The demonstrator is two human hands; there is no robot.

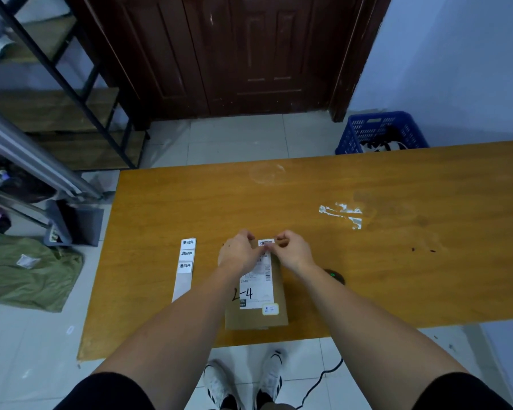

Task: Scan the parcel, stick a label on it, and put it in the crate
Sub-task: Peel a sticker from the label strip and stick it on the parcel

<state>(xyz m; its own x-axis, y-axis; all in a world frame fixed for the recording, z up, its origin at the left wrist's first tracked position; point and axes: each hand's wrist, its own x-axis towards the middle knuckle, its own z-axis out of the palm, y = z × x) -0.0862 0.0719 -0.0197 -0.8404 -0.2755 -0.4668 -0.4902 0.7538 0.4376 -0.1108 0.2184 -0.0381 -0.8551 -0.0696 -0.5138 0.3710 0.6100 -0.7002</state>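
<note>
A brown cardboard parcel (279, 316) lies on the wooden table (397, 261) in front of me, with a white shipping sheet marked "2-4" on top. A small white label (265, 242) with black characters sits at the parcel's far end. My left hand (239, 253) rests over the parcel's far left part, its fingertips at the label. My right hand (293, 250) pinches the label's right edge. A strip of backing paper (184, 267) with three more labels lies left of the parcel. The blue crate (379, 125) stands on the floor beyond the table's far right.
A dark scanner (335, 276) with a green light lies on the table under my right forearm, its cable hanging off the near edge. White tape scraps (342, 214) stick to the tabletop. Metal shelving (57, 113) and a green bag (27, 270) stand on the left.
</note>
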